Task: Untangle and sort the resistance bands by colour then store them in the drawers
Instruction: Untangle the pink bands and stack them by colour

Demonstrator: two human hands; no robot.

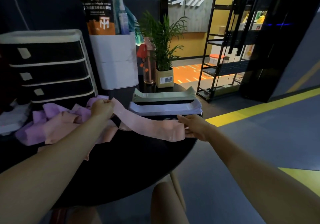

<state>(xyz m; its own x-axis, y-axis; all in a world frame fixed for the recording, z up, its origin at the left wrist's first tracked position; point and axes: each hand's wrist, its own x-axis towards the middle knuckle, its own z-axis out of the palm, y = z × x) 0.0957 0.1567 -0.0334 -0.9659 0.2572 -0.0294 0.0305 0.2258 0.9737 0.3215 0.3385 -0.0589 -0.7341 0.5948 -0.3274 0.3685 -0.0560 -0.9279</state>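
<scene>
A pink resistance band (147, 124) is stretched flat above the black round table (138, 163). My left hand (102, 108) grips its far left end in a fist. My right hand (194, 128) pinches its right end. A tangled heap of purple and pink bands (55, 125) lies on the table's left side. Behind the stretched band sit sorted flat stacks: green bands (164, 94) at the back, white bands (166, 107) in front of them, and a dark stack just beyond my right hand. A black drawer unit (50, 71) with white frame stands at the left, its drawers closed.
A white bin (117, 61) holding a bag and spray bottles stands behind the drawers. A pink water bottle (149, 64) and a potted plant (164, 75) sit at the table's back. A black metal rack (225, 50) stands to the right on the grey floor with yellow lines.
</scene>
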